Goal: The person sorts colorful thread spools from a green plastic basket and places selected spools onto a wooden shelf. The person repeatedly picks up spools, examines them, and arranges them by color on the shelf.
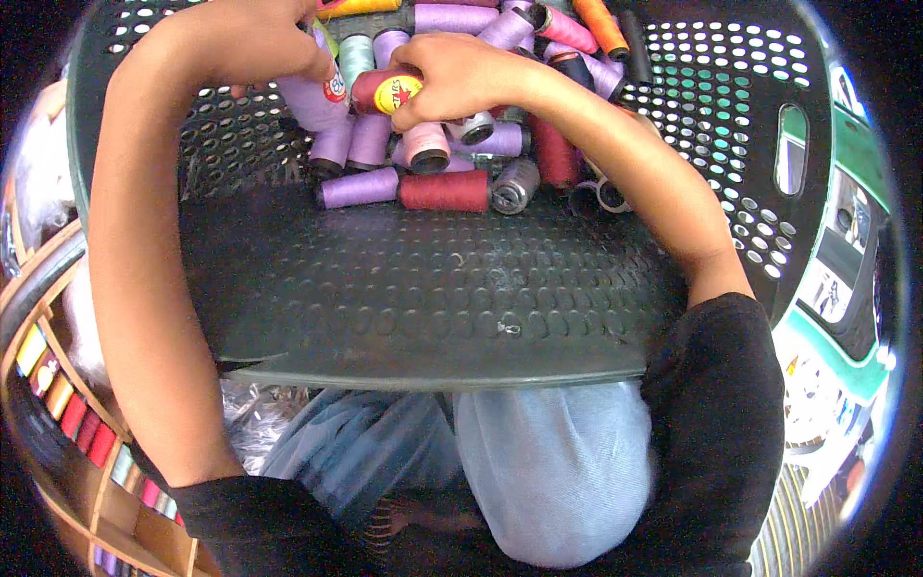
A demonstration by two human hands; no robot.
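At the far side of a black perforated plastic basket [433, 288], both my hands are among a heap of thread spools. My left hand [274, 43] is closed on a lavender thread spool [310, 104] with a round label on its end. Just to its right, my right hand [452, 77] grips a dark red thread spool [367, 93], its yellow round label facing up. Beneath them lie a pink spool [425, 144], a lavender spool [358, 188] and a red spool [444, 191] on its side. Some of my left fingers are hidden behind the hand.
A silvery grey spool [515, 187] and an orange spool [602, 29] lie in the heap's right part. The basket's near rim [433, 383] runs above my knees. Shelves with colored spools [82, 428] stand at the lower left. A green-framed object [851, 260] is outside at right.
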